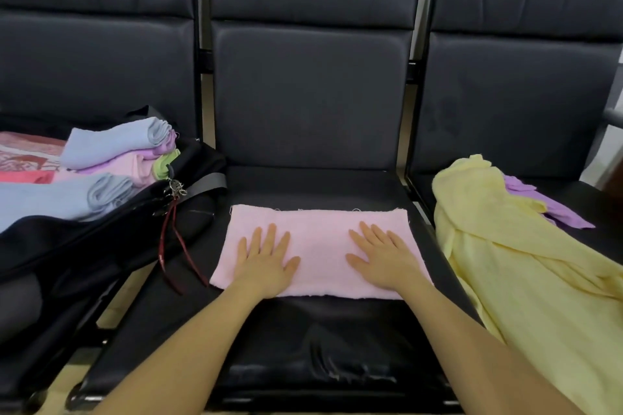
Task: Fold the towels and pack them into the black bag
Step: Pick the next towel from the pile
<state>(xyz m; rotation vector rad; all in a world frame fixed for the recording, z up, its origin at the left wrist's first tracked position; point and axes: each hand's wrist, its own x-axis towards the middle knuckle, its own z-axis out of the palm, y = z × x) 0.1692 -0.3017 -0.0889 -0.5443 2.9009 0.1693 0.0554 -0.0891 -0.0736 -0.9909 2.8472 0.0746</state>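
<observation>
A pink towel [317,239] lies folded into a flat rectangle on the middle seat [317,330]. My left hand [266,263] rests flat on its left half with straight, spread fingers. My right hand [381,259] presses flat on its right half the same way. The black bag [101,246] lies open on the left seat. Inside it sit several folded towels [118,148] in blue, purple, pink and green.
A loose yellow towel [505,263] is heaped on the right seat, with a purple towel [553,209] partly under it. A dark red cord [172,246] hangs from the bag's zipper over the seat gap. Black chair backs stand behind.
</observation>
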